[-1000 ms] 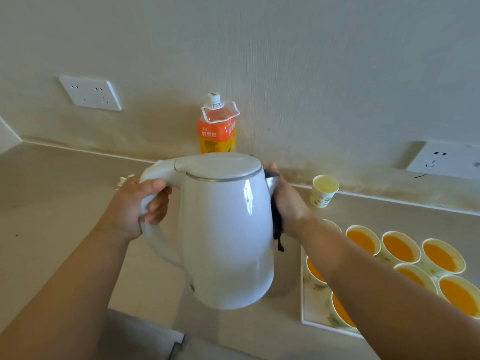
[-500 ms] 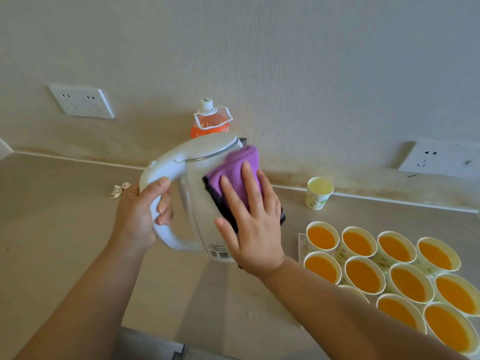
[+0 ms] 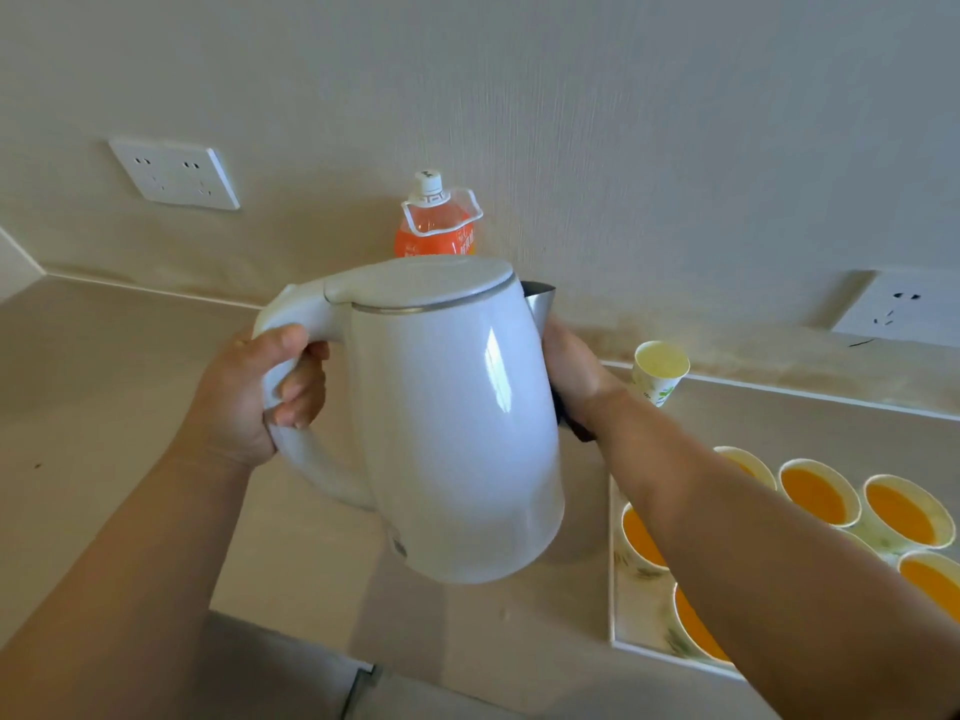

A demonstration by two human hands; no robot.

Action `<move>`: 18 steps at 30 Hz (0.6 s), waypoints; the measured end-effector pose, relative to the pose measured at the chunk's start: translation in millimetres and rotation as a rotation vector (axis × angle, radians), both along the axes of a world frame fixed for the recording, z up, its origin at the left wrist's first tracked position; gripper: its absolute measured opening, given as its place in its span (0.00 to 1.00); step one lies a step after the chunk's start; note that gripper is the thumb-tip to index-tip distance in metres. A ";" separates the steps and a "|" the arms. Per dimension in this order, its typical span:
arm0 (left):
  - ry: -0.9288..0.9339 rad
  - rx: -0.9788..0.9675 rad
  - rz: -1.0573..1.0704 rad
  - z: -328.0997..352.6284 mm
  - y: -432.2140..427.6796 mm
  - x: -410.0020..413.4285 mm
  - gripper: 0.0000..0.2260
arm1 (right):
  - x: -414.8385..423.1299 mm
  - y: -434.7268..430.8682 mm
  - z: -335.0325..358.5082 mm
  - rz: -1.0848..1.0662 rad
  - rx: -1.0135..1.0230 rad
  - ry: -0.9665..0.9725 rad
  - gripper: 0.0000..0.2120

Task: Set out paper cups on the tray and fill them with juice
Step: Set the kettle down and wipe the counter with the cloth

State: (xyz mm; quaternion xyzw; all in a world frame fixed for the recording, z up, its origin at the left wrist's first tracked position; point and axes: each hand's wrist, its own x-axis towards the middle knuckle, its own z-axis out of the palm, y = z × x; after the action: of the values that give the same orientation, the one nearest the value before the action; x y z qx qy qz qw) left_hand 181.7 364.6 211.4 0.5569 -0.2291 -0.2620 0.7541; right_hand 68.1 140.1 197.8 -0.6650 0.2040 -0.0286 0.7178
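Observation:
My left hand (image 3: 249,402) grips the handle of a white electric kettle (image 3: 457,433) and holds it in the air, slightly tilted, over the counter. My right hand (image 3: 571,366) is on the kettle's far side below the spout; its fingers are hidden. A dark edge of a cloth (image 3: 574,426) shows under that hand. Several paper cups filled with orange juice (image 3: 818,493) stand on the white tray (image 3: 634,615) at the right, partly covered by my right forearm. An orange juice bottle (image 3: 436,231) stands behind the kettle at the wall.
One paper cup (image 3: 661,368) with pale contents stands alone on the counter by the wall, beyond the tray. Wall sockets sit at the left (image 3: 174,174) and right (image 3: 904,309). The counter's front edge runs below the kettle.
The kettle has turned back upright with its near side toward me. My right hand and the purple cloth moved from the near side round to the far side.

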 end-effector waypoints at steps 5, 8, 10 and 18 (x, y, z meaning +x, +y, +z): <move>-0.032 0.108 0.186 -10.1 -4.8 -4.9 0.11 | -8.8 7.6 -33.9 -0.145 0.096 -0.009 0.22; -0.033 0.130 0.299 -21.6 -13.7 -10.9 0.10 | -15.5 23.4 -45.0 -0.272 -0.004 -0.220 0.20; -0.038 0.116 0.326 -28.7 -20.5 -14.8 0.12 | -14.4 37.2 -51.7 -0.335 -0.262 -0.348 0.22; -0.128 0.073 0.232 -34.5 -25.4 -8.5 0.08 | -7.8 2.1 -82.2 -0.387 0.621 0.330 0.25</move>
State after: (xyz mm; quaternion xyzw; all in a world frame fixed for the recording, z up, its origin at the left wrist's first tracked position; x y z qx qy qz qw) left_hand 173.2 339.2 176.9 0.6222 -0.2012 -0.1452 0.7425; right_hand 60.3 142.1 115.6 -0.3616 0.4367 0.0069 0.8237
